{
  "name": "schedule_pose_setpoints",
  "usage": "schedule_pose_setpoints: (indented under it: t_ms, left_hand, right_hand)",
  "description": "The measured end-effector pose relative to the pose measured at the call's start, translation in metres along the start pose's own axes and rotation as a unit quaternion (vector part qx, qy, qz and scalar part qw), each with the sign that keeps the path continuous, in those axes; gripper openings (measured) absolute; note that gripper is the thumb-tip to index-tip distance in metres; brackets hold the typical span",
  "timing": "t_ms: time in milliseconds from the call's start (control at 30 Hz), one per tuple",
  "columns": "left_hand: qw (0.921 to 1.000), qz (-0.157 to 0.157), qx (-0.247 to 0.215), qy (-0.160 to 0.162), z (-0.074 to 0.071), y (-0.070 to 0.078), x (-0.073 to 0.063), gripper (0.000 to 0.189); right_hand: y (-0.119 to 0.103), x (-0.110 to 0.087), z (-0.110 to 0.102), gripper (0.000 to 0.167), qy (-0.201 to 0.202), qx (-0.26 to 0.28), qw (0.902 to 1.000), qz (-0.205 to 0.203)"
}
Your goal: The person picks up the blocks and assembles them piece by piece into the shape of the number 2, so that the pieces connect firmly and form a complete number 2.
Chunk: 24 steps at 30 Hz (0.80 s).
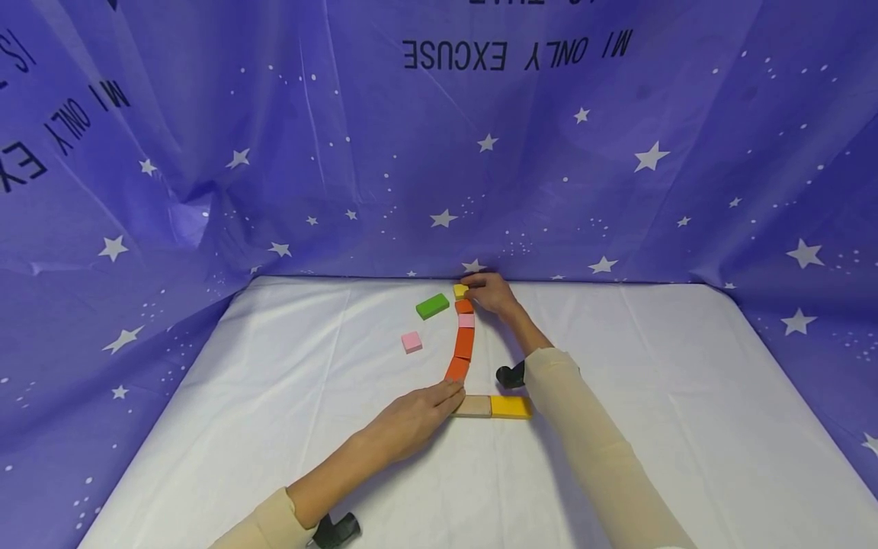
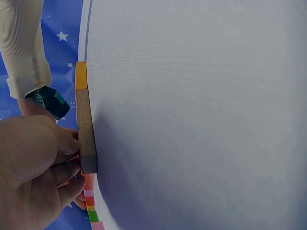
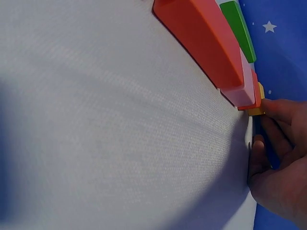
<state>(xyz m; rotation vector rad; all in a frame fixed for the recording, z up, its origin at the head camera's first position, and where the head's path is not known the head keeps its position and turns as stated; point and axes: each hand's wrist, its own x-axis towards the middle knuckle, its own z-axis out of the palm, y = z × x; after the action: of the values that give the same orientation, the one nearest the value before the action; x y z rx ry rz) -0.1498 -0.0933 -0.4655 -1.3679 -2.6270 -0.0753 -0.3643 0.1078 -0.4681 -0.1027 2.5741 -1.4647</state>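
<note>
A curved row of blocks runs away from me in the head view. At its near end my left hand (image 1: 418, 415) rests its fairly straight fingers by an orange block (image 1: 456, 370) and the left end of a plain wooden block (image 1: 473, 406). A yellow block (image 1: 511, 407) abuts that wooden one. Farther along lie another orange block (image 1: 464, 343), a pink block (image 1: 466, 321) and a shorter orange piece (image 1: 464, 306). Up at the far end, my right hand (image 1: 490, 293) pinches a small yellow block (image 3: 256, 111), partly hidden by the fingers.
Left of the row lie a green block (image 1: 433, 306) and a loose pink block (image 1: 411, 341). White cloth (image 1: 652, 381) covers the table. Behind it hangs a blue star-patterned curtain (image 1: 411, 152), close to the right hand. Dark wrist devices (image 1: 336, 530) sit under both forearms.
</note>
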Motion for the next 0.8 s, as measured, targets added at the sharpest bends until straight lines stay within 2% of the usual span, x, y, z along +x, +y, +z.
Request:
schedule_pose_setpoints:
  t_ms: [800]
  left_hand:
    - [0.9999, -0.005, -0.005, -0.013, -0.0016, 0.0006, 0.0002, 0.044]
  right_hand:
    - [0.0003, -0.0033, 0.0045, 0.031, -0.017, -0.022, 0.9994, -0.021]
